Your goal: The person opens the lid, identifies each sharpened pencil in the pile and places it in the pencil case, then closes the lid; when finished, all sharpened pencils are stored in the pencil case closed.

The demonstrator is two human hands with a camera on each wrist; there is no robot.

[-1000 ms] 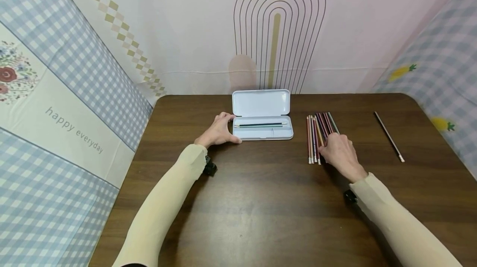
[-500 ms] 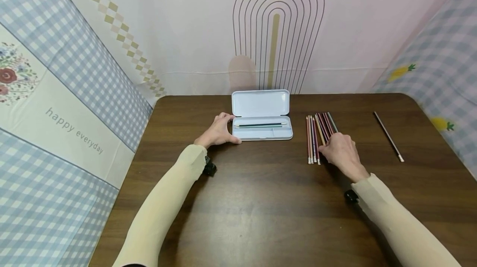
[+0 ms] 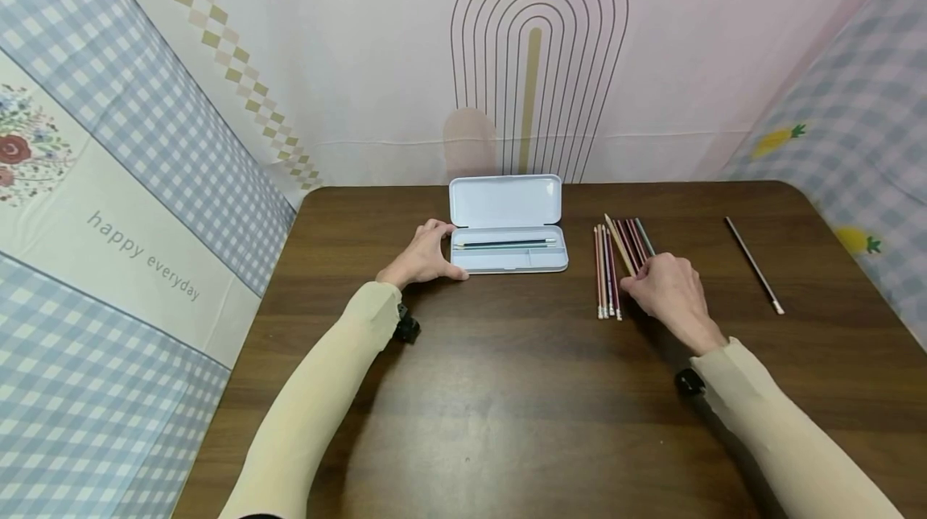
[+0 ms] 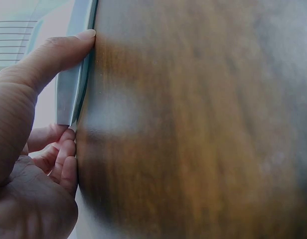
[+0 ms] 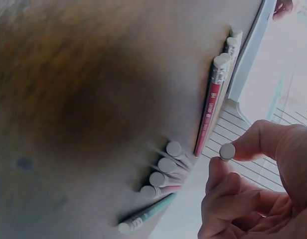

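A pale blue pencil case (image 3: pixel 492 263) lies open at the table's back, its lid raised. Dark and green pencils (image 3: pixel 510 245) rest in its rear compartment. My left hand (image 3: pixel 423 253) grips the case's left end, thumb (image 4: pixel 69 50) on the front edge and fingers curled at the end. My right hand (image 3: pixel 665 286) pinches a yellowish pencil (image 3: pixel 619 242) near its eraser end; in the right wrist view the round white end (image 5: pixel 227 151) shows between thumb and finger. Left of that hand lie several pencils (image 3: pixel 607 273) side by side; others (image 3: pixel 639 239) are partly hidden behind it.
A single dark pencil (image 3: pixel 753 264) with a white end lies apart on the right of the brown wooden table (image 3: pixel 492 390). A patterned cloth (image 3: pixel 362 60) hangs behind the table's back edge.
The yellowish pencil's tip has lifted and swung back and left, away from the row, with my right hand shifting slightly right. My left hand stays on the case.
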